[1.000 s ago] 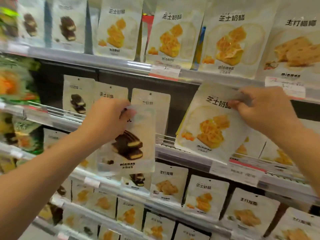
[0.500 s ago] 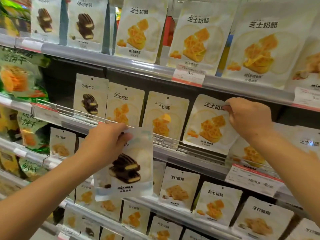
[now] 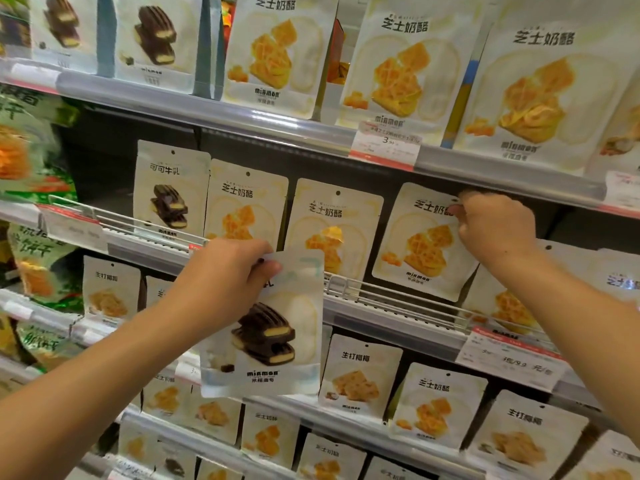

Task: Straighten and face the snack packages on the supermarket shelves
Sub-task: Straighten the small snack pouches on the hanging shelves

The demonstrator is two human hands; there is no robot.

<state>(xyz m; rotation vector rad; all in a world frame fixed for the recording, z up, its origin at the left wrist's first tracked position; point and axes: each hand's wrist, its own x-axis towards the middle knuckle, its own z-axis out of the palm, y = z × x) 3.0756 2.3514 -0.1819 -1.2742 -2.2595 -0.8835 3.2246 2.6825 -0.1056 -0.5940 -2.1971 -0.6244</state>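
My left hand grips the top left corner of a chocolate snack pouch, held in the air in front of the middle shelf rail. My right hand pinches the top right corner of a cheese snack pouch, which stands slightly tilted on the middle shelf. To its left stand two upright cheese pouches and one chocolate pouch. More cheese pouches sit behind my right forearm.
The upper shelf carries chocolate and cheese pouches with a price tag on its edge. Lower shelves hold several coconut and cheese pouches. Green biscuit bags fill the left side. A wire fence runs along the middle shelf front.
The view has moved closer. My right hand has set the cheese pouch further back and more upright on the middle shelf. My left hand has kept the chocolate pouch in front of the rail.
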